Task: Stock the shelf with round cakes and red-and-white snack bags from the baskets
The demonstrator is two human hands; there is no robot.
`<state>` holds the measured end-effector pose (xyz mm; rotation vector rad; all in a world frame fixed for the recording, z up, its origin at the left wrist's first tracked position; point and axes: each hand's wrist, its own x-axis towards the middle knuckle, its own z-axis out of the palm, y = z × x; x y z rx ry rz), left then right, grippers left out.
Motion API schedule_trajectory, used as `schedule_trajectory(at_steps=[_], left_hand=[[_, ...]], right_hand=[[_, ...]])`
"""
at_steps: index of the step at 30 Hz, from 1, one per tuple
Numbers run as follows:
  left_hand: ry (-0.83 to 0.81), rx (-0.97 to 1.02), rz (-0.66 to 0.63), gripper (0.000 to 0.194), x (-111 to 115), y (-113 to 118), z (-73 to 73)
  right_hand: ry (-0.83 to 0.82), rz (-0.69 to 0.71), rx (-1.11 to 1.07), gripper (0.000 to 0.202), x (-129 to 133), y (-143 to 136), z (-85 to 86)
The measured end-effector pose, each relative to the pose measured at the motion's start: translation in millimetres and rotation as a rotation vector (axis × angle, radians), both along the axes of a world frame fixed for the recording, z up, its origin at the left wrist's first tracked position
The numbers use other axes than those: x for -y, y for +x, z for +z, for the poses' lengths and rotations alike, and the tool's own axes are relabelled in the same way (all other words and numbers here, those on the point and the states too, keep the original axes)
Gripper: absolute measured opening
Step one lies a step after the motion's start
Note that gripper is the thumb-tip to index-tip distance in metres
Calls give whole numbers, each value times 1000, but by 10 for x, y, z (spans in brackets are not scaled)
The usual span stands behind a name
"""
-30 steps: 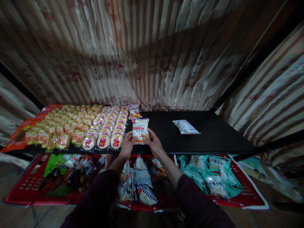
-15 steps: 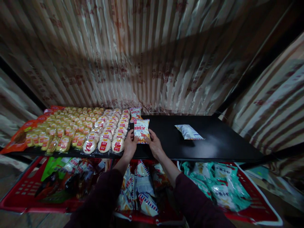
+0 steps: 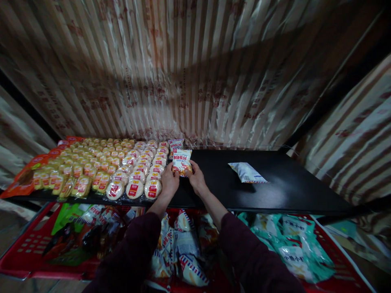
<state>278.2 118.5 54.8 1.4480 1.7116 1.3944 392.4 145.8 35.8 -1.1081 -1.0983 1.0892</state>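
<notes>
Between my two hands is a white snack bag [image 3: 182, 161] with red lettering and an orange lower part, held upright over the black shelf. My left hand [image 3: 170, 179] is closed on its lower left side, and my right hand [image 3: 196, 177] grips its lower right side. Just behind it stands a similar snack bag [image 3: 176, 143], partly covered by the held one. To the left, rows of round wrapped crackers [image 3: 134, 189] sit close to my left hand. Another white bag [image 3: 248, 172] lies flat on the shelf to the right.
Small yellow wrapped cakes [image 3: 82, 184] and orange packs [image 3: 23, 179] fill the shelf's left part. Below the black shelf [image 3: 210, 199] stand red baskets: one with mixed packs [image 3: 71, 240], one with white snack bags [image 3: 191, 268], one with teal bags [image 3: 296, 252]. A striped sheet [image 3: 183, 81] hangs behind.
Both hands have moved the held snack bag slightly back and up, closer to the similar bag behind it. The view has shifted a little.
</notes>
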Motion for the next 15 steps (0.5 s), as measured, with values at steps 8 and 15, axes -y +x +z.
schedule_trajectory(at_steps=[8, 15], left_hand=[[-88, -81, 18, 45, -175, 59, -20], [-93, -8, 42, 50, -351, 80, -92]], right_hand=[[21, -34, 121, 58, -264, -42, -81], [61, -71, 212, 55, -413, -83, -173]])
